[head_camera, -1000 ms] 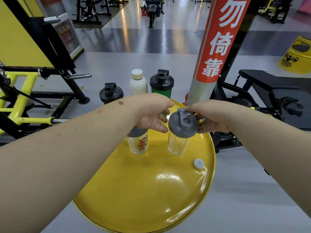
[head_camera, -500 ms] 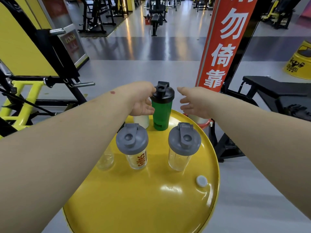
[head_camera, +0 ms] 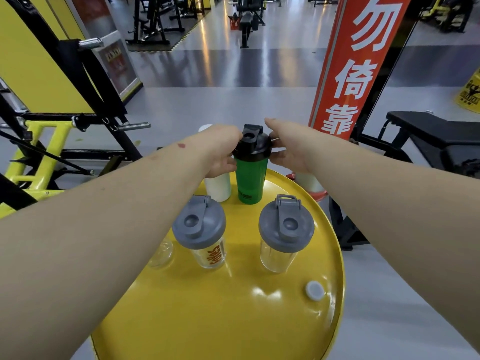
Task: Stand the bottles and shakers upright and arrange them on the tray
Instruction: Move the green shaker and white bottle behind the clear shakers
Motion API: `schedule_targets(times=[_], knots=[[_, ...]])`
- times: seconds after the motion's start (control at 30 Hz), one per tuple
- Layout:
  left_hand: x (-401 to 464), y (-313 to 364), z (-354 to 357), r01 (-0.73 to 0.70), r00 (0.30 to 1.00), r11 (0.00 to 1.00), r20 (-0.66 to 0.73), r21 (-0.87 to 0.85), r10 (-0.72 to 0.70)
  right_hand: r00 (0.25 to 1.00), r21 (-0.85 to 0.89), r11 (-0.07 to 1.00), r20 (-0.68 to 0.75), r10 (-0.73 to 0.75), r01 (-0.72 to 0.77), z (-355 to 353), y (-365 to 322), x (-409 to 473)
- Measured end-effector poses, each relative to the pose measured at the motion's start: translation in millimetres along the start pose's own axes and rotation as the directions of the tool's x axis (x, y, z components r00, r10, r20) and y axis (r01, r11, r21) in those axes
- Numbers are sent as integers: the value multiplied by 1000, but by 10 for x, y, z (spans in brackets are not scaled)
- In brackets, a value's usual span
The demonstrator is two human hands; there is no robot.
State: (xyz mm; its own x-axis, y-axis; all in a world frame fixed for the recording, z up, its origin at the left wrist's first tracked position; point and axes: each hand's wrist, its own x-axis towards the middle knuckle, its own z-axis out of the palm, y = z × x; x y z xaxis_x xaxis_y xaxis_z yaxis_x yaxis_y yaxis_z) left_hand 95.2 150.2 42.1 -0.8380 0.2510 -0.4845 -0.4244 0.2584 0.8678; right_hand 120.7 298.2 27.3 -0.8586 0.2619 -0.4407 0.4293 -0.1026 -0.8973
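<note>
A round yellow tray (head_camera: 233,320) holds the bottles. At its far edge a green shaker with a black lid (head_camera: 251,178) stands upright, and both my left hand (head_camera: 220,154) and my right hand (head_camera: 288,149) clasp its lid from either side. A white bottle (head_camera: 218,187) stands just left of it, mostly hidden by my left hand. Nearer me two clear shakers with grey lids stand upright: one with orange lettering (head_camera: 202,235) and a plain one (head_camera: 284,235). Part of another clear shaker (head_camera: 161,252) shows under my left forearm.
A small white cap (head_camera: 314,291) lies near the tray's right rim. A red and white post with Chinese characters (head_camera: 348,74) rises just beyond the tray. A yellow gym frame (head_camera: 46,141) stands to the left, a black bench (head_camera: 428,133) to the right.
Both hands left the two grey-lidded shakers, reached to the far edge and closed on the green shaker's lid. The camera view shifted forward over the tray.
</note>
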Motion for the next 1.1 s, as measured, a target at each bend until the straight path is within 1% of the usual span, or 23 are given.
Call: schedule_targets(times=[0.13,0.33,0.47,0.63,0.8,0.97,1.1], knots=[[20,-32,46,-9,1000,999,11,-42,10,999,30,999,-29,-21,22,-5,-2,17],[50,-22,147,-7,1000,992,24,-129,10,998,-6,999,-59,-34,33,-97,-11,-29],[16,-19,210,19,997,992,79,-125,-9,994,-14,999,-98,-41,39,-191,19,-23],[-112,-6,273,0,993,992,119,-127,15,990,-22,999,-133,-36,33,-279,63,23],[-145,-16,282,3,992,996,124,-91,9,987,-11,999,-157,-44,43,-337,57,15],[-130,-49,338,11,987,996,163,-85,3,982,46,999,-190,-4,13,-382,92,-54],[-154,-49,361,8,988,995,156,-95,7,985,79,997,-174,22,-8,-401,92,-120]])
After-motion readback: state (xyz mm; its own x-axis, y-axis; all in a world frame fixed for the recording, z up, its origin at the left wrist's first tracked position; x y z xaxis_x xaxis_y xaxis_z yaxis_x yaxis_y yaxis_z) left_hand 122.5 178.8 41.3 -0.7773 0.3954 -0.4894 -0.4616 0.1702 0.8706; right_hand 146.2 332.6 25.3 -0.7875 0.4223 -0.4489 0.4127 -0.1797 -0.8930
